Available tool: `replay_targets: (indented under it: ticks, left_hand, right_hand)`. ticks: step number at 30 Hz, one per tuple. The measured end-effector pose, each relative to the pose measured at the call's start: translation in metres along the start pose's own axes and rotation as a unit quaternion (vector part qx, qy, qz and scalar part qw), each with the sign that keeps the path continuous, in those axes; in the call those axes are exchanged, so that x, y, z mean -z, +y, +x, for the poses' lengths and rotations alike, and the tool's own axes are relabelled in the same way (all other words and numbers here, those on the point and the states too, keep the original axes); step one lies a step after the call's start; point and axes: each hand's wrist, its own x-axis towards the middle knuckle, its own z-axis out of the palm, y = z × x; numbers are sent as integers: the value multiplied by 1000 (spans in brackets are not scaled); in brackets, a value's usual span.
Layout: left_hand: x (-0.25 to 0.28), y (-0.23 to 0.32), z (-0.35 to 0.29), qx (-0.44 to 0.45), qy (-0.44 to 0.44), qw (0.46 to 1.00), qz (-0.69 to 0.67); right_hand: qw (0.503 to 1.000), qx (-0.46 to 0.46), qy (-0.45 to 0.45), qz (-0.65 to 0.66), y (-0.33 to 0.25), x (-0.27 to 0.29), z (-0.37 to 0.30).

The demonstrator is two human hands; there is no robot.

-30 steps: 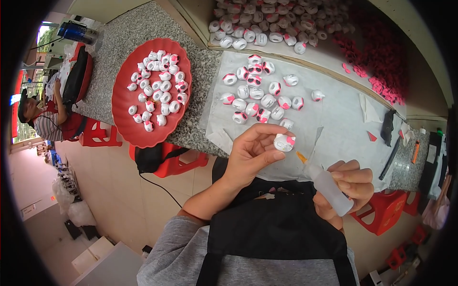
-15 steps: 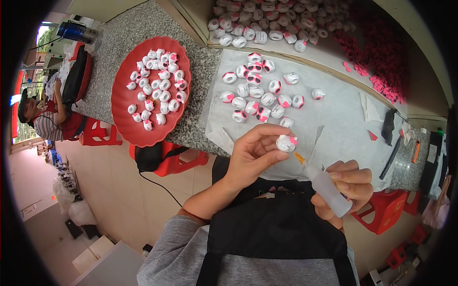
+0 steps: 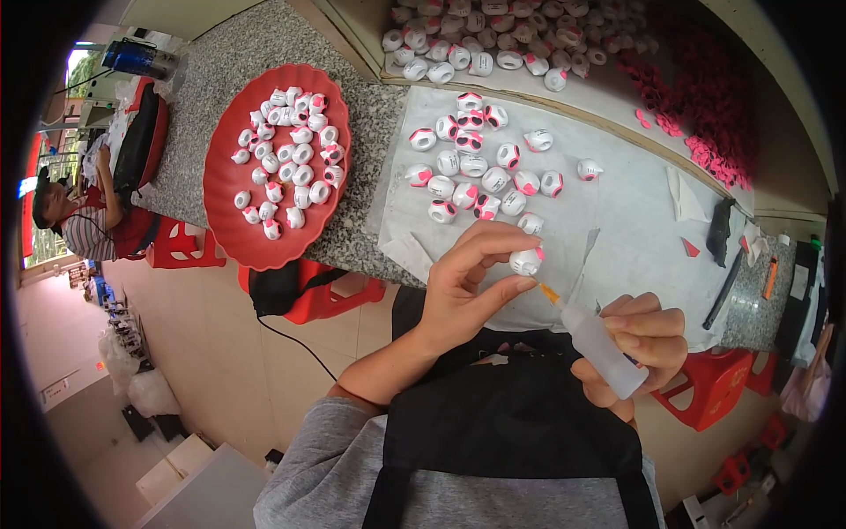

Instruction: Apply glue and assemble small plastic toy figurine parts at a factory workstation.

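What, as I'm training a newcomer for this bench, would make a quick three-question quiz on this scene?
1. What does the left hand hold?
2. True or false: the red plate is left of the white paper.
3. On the bottle in the right hand, what colour is the tip? a) green b) orange c) blue

Key: 1. A small white-and-pink piece. 2. True. 3. b.

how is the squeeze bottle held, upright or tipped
Tipped: the squeeze bottle slants in the right hand, orange nozzle toward the white piece in the left hand.
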Motion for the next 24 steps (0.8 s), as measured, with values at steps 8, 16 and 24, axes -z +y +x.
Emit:
replay_targets:
  ticks: [8, 16, 24]
  left_hand:
    - [5, 5, 5, -29, 51, 998, -5]
    - [37, 12, 5, -29, 140, 985, -100]
    - [31, 12, -1, -7, 133, 984, -116]
  right_hand:
    - [997, -30, 64, 15, 8, 8, 1]
    - [953, -263, 3, -149, 59, 85, 60]
    - [795, -193, -33, -575, 107, 73, 102]
